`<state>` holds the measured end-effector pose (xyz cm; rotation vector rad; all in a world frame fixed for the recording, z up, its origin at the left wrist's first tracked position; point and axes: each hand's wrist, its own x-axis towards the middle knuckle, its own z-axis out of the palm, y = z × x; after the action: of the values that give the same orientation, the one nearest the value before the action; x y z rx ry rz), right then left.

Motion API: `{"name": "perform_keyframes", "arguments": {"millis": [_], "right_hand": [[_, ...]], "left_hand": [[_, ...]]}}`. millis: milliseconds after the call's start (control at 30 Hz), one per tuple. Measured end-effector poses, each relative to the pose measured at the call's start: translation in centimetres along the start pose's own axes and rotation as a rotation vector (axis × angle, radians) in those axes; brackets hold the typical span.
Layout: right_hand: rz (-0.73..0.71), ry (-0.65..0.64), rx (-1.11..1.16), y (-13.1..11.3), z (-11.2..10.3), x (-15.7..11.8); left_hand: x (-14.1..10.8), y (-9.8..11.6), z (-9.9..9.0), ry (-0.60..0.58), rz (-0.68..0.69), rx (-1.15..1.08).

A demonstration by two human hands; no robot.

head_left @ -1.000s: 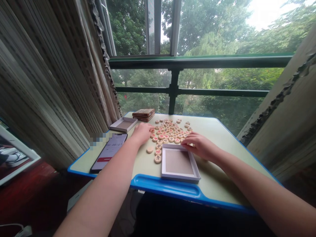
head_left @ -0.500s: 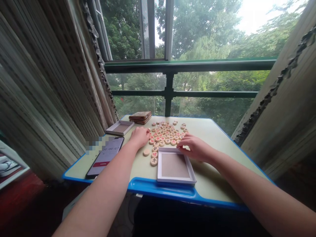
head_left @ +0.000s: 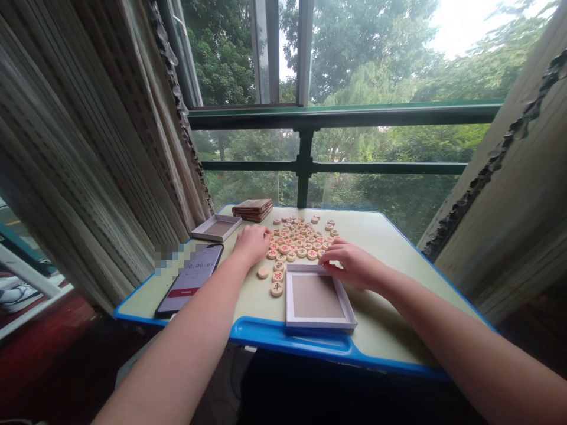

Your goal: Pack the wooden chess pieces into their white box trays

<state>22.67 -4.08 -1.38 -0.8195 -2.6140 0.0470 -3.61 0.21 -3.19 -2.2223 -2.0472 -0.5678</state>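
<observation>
Round wooden pieces with red and black characters [head_left: 302,252] lie in a cluster at the middle of the table, several more trailing toward the front edge. My left hand [head_left: 252,243] rests at the cluster's left side, fingers curled; what is under its fingertips is hidden. At the front right of the cluster, my right hand [head_left: 348,263] has its fingers bent, with the tips at the far right corner of an open shallow box [head_left: 318,323]. Whether it grips the box or a piece cannot be made out. One blank-faced piece [head_left: 263,272] lies apart on the left.
A phone [head_left: 190,280] showing a timer lies at the table's left, behind my left forearm. A second shallow box [head_left: 217,237] and a stack of brown flat cases [head_left: 252,209] stand farther back. The table [head_left: 390,313] has a raised blue edge.
Both hands keep nearly the same place and pose. The view has shifted slightly, and the open box appears a little farther right. The phone's timer reading has advanced.
</observation>
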Motion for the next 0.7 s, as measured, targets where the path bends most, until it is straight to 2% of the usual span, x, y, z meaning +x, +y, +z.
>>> {"name": "perform_keyframes", "arguments": {"millis": [167, 233, 300, 367, 500, 700], "right_hand": [[0.048, -0.041, -0.001, -0.3, -0.3, 0.0], [0.070, -0.048, -0.015, -0.4, -0.4, 0.0], [0.084, -0.039, -0.028, -0.5, -0.4, 0.0], [0.077, -0.019, -0.034, -0.5, -0.4, 0.0], [0.025, 0.013, -0.041, -0.2, -0.1, 0.1], [0.055, 0.021, -0.058, 0.1, 0.1, 0.0]], "left_hand": [[0.1, -0.2, -0.3, 0.031, -0.110, -0.115], [-0.1, 0.3, -0.5, 0.018, -0.041, -0.172], [-0.4, 1.1, -0.5, -0.003, 0.112, -0.200], [-0.8, 1.9, -0.6, -0.037, 0.178, -0.214], [-1.5, 2.5, -0.8, -0.092, 0.253, -0.220], [-1.6, 2.7, -0.9, -0.077, 0.267, -0.248]]}}
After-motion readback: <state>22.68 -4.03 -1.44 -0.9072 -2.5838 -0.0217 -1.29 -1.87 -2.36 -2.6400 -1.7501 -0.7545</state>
